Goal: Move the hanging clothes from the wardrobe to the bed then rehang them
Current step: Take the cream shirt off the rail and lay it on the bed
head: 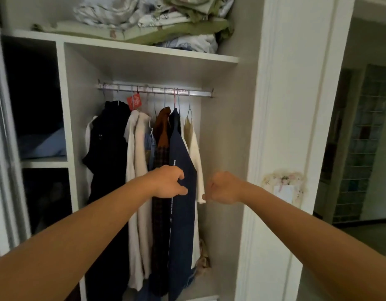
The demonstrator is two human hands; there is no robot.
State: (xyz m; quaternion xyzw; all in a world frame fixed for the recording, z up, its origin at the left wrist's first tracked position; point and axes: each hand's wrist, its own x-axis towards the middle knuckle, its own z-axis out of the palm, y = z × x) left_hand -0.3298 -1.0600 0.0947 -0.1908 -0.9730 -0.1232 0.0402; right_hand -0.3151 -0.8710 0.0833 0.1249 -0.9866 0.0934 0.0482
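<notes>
Several garments hang on hangers from a metal rail (pixel 155 91) inside the white wardrobe (pixel 220 137): a black one (pixel 107 148), cream ones (pixel 136 170), a brown and plaid one (pixel 161 135), a navy one (pixel 181 213) and a cream top (pixel 195 148) at the right end. My left hand (pixel 168 183) is stretched out in front of the navy garment at mid height, with thumb and fingers apart at its left edge. My right hand (pixel 224 187) is a closed fist just right of the cream top's sleeve cuff (pixel 201 199), which touches it. I cannot tell whether it grips the cuff.
Folded bedding (pixel 144 20) is piled on the shelf above the rail. Dark cubbies (pixel 35 105) sit to the left, one with blue fabric (pixel 42 146). A white door frame (pixel 296 127) stands at right, with a doorway (pixel 361 148) beyond. The bed is out of view.
</notes>
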